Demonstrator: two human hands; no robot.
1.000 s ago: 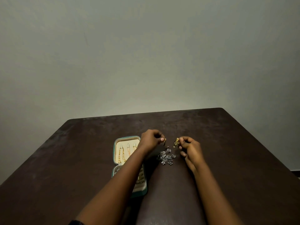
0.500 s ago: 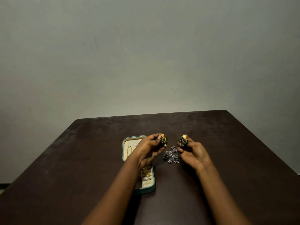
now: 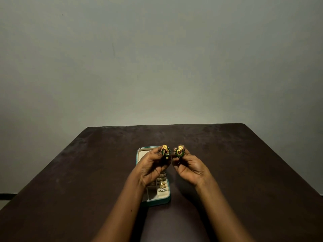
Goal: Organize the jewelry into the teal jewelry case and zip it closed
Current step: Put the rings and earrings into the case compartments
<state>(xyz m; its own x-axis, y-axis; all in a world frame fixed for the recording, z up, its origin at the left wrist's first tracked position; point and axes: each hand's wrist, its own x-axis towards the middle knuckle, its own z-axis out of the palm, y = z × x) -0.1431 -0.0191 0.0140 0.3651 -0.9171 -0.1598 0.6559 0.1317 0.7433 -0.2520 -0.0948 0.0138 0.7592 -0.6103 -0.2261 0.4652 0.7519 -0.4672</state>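
Both hands are higher and closer together than half a second ago, and the silver pile is no longer in view. Left hand (image 3: 152, 167) pinches one gold-green earring (image 3: 166, 151) at its fingertips; right hand (image 3: 189, 167) pinches the twin (image 3: 179, 151). The two are just apart, faces toward the camera. Case (image 3: 157, 203) lies open under the left hand, with rings (image 3: 161, 182) slotted near that wrist and the far half mostly hidden. Table (image 3: 70, 172) is underneath. Likely step: seat the pair. Go one at a time into a free slot below the left hand. Keep the pinch on the edge and lower slowly, clear of the rings.
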